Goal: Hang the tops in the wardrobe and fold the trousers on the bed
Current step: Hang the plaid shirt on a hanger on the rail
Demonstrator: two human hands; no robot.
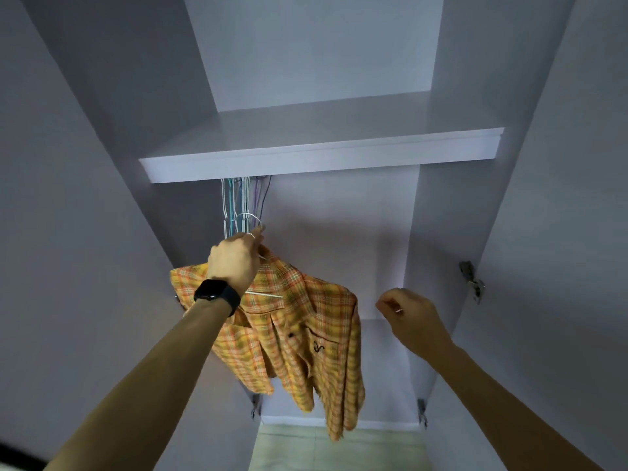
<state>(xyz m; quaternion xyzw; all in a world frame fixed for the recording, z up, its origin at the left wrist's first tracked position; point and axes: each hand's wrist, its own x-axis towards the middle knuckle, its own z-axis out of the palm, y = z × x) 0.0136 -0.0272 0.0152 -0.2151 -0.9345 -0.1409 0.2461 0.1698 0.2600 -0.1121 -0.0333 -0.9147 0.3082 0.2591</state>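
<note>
Head view, looking up into the wardrobe (339, 239). The left hand (234, 263) is raised with its fingers closed around the neck of a white wire hanger (265, 294). The hanger's hook rises just above the fingertips. A thin ring (250, 236) shows on one finger and a black watch (215, 290) sits on the wrist.

An orange and yellow plaid shirt (306, 334) hangs on this hanger. It is carried in the air inside the open wardrobe, below the shelf (306, 154). Its collar lies under the left hand, its chest pocket faces the camera, and its frayed hem and one sleeve drop towards the bottom of the view.

Directly behind the hook is a bunch of bare hangers (238, 202) in white, teal and purple wire. Their tops pass out of sight behind the front edge of the shelf. Whether the held hook touches them cannot be told.

The right hand (413, 317) is raised to the right of the shirt and apart from it. Its fingers are curled into the palm and grasp nothing.

A metal hinge (472, 282) is fixed to the right side panel. Two more hinges (421, 411) sit low at either side of the opening, and a pale green surface (339, 447) lies below.
</note>
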